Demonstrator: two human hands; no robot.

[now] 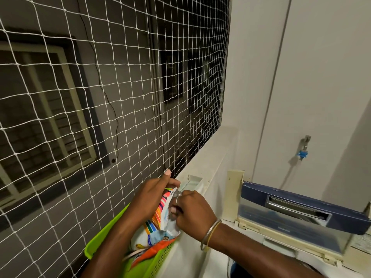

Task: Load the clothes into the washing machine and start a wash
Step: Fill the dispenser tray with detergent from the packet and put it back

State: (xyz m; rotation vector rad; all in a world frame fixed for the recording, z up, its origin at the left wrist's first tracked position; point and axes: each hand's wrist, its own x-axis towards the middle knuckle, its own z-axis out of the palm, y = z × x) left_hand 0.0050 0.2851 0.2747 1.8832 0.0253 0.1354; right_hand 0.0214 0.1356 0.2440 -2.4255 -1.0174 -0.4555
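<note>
Both hands are busy on a soft packet [160,219] that stands in a green basket [104,237] at about seven o'clock in the view, wedged between the netting [100,97] and the washing machine [281,243]. The left hand [152,197] is wrapped around the packet's upper side, thumb up toward the net. The right hand [192,213], with two bangles [210,233] on the wrist, is pinched closed on the packet's crumpled top edge. It looks like a detergent pouch being opened or folded back, though the print is too blurred to read.

The machine sits at four o'clock, its lid [301,209] raised, a blue band along the lid's edge. A tap [304,149] with a blue fitting is on the wall at two o'clock. Something blue shows low at the bottom edge near five o'clock, possibly clothes in the drum; I cannot tell.

The pouch looks light, floppy and slick, the sort that sags and spills if held by one corner. I would judge it best supported around the body with one hand while the other works the mouth, much as it is held here. Once open, keep the mouth up until it is over the drum or the drawer.
</note>
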